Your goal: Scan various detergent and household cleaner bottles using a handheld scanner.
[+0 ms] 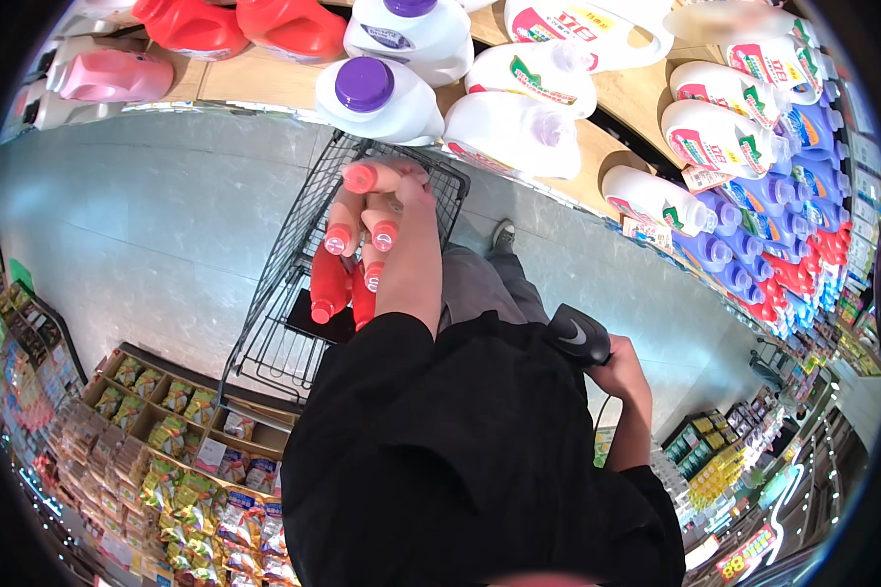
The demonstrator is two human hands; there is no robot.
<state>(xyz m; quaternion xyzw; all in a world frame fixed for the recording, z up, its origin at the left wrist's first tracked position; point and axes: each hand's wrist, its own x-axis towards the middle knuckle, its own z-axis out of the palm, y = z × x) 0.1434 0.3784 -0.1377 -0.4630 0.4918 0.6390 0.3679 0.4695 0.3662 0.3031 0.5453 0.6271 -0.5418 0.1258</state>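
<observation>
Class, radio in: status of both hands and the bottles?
Left hand gripping peach bottles with red caps over black wire cart. Right hand holding black scanner. Nothing blocking.

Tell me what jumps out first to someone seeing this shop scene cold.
The left hand at centre, clutching several peach bottles with red caps over a black wire trolley that already holds red bottles. Then the right hand, lower right, gripping a black handheld scanner. Above, big white detergent jugs with purple caps crowd a wooden shelf.
</observation>
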